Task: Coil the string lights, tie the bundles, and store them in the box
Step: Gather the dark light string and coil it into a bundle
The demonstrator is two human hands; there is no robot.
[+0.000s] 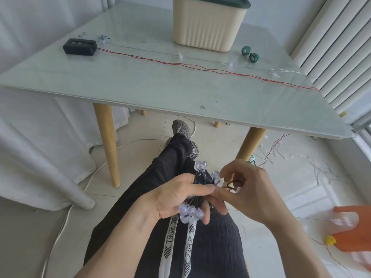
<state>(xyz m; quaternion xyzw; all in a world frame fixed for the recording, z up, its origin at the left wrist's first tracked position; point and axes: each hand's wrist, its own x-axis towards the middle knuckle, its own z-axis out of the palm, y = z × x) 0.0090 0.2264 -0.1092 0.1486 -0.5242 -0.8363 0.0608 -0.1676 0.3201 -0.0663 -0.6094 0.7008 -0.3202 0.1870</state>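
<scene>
Progress, as judged from the scene: one coil was formed and in hand, but not yet tied and not yet stored.

The bundle of dark-wired string lights with clear faceted bulbs [197,194] was held over the person's lap, well below and in front of the pale glass-topped worktop [140,85].

The cream ribbed plastic box with a dark green lid [206,25] stood at the far side of that worktop with its lid on; nothing was seen going into it.

A second strand, the red-and-black wire [180,64] from a black rectangular battery case [80,46], lay stretched uncoiled across the worktop in front of the box. Two small green rolls of tie tape [250,54] sat just right of the box, apparently unused.

More loose wire [281,149] lay tangled on the floor beyond the worktop's right leg. The greater part of the task was therefore judged outstanding.

Left hand [180,197]: fingers curled round the middle of the bundle, gripping it, with bulbs projecting above and below the fist.

Right hand [247,185]: fingers partly bent, narrow, working at the bundle's right end. A short dark loop of wire or tie showed between thumb and forefinger; whether it was firmly pinched could not be told with certainty.
</scene>
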